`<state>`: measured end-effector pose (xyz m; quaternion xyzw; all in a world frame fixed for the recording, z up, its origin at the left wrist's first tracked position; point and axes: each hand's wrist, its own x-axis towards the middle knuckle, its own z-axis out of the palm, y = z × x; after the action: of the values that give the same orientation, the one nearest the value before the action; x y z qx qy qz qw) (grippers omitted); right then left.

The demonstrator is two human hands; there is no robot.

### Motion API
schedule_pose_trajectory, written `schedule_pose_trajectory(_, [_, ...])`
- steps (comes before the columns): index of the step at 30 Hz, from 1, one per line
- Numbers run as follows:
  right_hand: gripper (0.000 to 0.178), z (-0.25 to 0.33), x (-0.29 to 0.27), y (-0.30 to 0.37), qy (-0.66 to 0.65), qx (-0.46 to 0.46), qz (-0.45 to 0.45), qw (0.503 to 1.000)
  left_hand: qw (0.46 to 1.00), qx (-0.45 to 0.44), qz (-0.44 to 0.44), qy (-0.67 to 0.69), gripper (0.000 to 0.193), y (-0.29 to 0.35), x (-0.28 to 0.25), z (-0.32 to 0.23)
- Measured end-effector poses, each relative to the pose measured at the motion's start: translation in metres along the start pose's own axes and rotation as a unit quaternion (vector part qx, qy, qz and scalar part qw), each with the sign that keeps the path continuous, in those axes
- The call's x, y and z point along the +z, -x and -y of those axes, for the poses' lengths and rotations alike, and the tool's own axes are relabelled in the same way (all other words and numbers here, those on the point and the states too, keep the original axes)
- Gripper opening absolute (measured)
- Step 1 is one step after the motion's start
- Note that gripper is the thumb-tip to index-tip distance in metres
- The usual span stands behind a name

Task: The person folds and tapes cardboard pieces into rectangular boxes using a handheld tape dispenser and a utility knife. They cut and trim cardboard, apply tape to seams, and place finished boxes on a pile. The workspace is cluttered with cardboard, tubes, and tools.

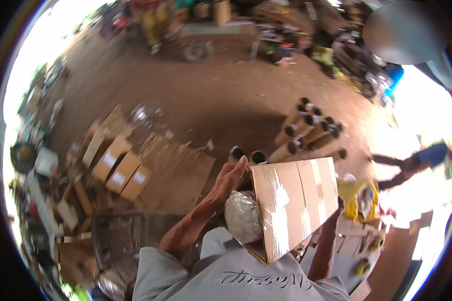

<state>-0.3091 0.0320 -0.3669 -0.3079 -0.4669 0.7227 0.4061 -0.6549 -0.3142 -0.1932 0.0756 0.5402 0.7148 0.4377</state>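
Note:
A brown cardboard box point(299, 200) is held up and tilted in front of my chest, with strips of tape and white scuffs on its side. Its left end stands open. Inside that end shows a rounded bundle in clear plastic wrap point(243, 215); the rest of the bundle is hidden by the walls. My left hand point(230, 176) grips the box at the upper edge of the open end, thumb pointing up. At the opposite end, my right hand point(340, 204) supports the box; most of its fingers are hidden behind the cardboard.
Several cardboard tubes point(316, 131) stand just beyond the box. Closed cartons point(119, 163) and flattened cardboard point(178, 168) lie on the dirt floor at left. A yellow tape dispenser point(359, 200) is at right, near a person point(412, 163). A wheeled cart point(218, 32) stands at the back.

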Motion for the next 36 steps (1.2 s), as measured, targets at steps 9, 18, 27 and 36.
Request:
schedule_pose_trajectory(9, [0.023,-0.137,0.161,-0.194,0.279,0.095,0.167,0.941,0.892,-0.033,-0.328,0.309,0.067,0.002,-0.130,0.051])
schedule_pose_trajectory(18, [0.030,-0.139,0.419,-0.267,0.428,-0.336,0.486,0.684,0.832,0.057,-0.489,0.255,0.063,0.003,-0.169,0.094])
schedule_pose_trajectory(27, [0.036,-0.219,0.597,-0.293,0.265,-0.329,0.578,0.698,0.760,0.111,-0.497,0.403,0.061,-0.032,-0.248,0.038])
schedule_pose_trajectory(36, [0.042,-0.276,0.757,-0.282,0.178,0.278,0.387,0.861,0.734,0.160,-0.468,0.465,0.047,-0.102,-0.471,0.039])
